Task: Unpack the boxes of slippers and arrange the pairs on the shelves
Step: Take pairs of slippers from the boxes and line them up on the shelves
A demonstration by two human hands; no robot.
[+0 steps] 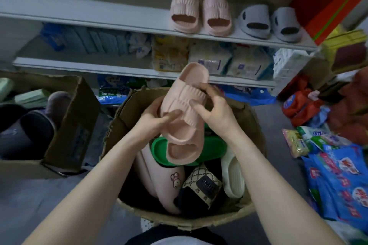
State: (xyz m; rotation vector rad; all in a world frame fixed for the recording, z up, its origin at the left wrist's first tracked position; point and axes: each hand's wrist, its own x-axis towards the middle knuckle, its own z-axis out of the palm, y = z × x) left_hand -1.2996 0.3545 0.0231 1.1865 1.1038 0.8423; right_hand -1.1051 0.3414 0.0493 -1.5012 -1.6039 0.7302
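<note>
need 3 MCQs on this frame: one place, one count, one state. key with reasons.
1. Where is the grey pair?
A. on the floor
B. on the top shelf, right of the pink pair
C. on the lower shelf

2. How many pairs stand on the top shelf?
A. one
B. four
C. two

3. The pink slippers above the cardboard box are:
A. gripped by both the left hand and the right hand
B. lying loose inside it
C. held by one hand only

Key: 1 B, it stands beside the pink pair up there; 2 C, one pink and one grey; 3 A, fingers of both hands curl round them.
</note>
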